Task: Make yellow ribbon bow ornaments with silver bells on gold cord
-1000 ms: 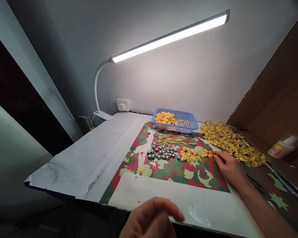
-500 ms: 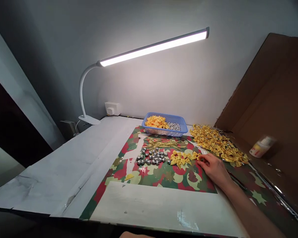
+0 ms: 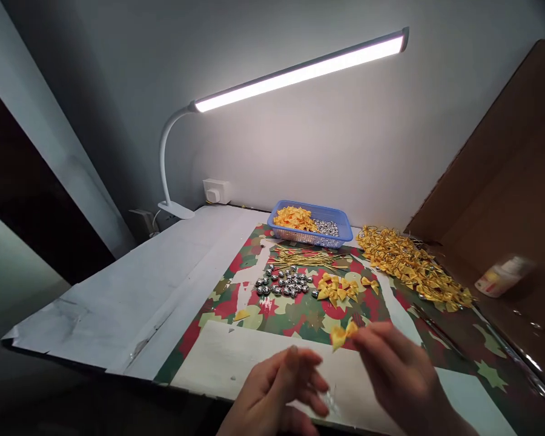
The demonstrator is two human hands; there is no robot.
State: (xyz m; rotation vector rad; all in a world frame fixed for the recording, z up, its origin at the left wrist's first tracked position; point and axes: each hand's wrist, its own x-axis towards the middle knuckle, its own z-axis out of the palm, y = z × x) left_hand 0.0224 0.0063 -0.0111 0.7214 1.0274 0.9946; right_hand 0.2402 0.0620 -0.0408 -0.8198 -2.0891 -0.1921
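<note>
Pinched between the fingertips of my right hand [image 3: 397, 369] is a yellow ribbon bow [image 3: 340, 335], raised above the front part of the table. My left hand [image 3: 279, 387] is just left of it, fingers apart and curved, holding nothing. Behind the hands lies a small group of yellow bows [image 3: 338, 289], with one single bow [image 3: 370, 283] to its right. Left of these are several shiny silver bells or beads [image 3: 284, 283]. Gold twist ties [image 3: 309, 258] lie in a loose bundle behind them.
A blue basket [image 3: 347, 233] with yellow bows and small silver beads stands at the back. To the right is a heap of tied yellow bows [image 3: 409, 263], with tweezers [image 3: 438, 330] before it. A bottle [image 3: 504, 277] and cardboard [image 3: 495, 157] are far right. A lamp [image 3: 300, 72] hangs overhead.
My right hand has lifted a bow from the group and brought it toward the front edge. My left hand has risen into view beside it. The camera view has shifted slightly.
</note>
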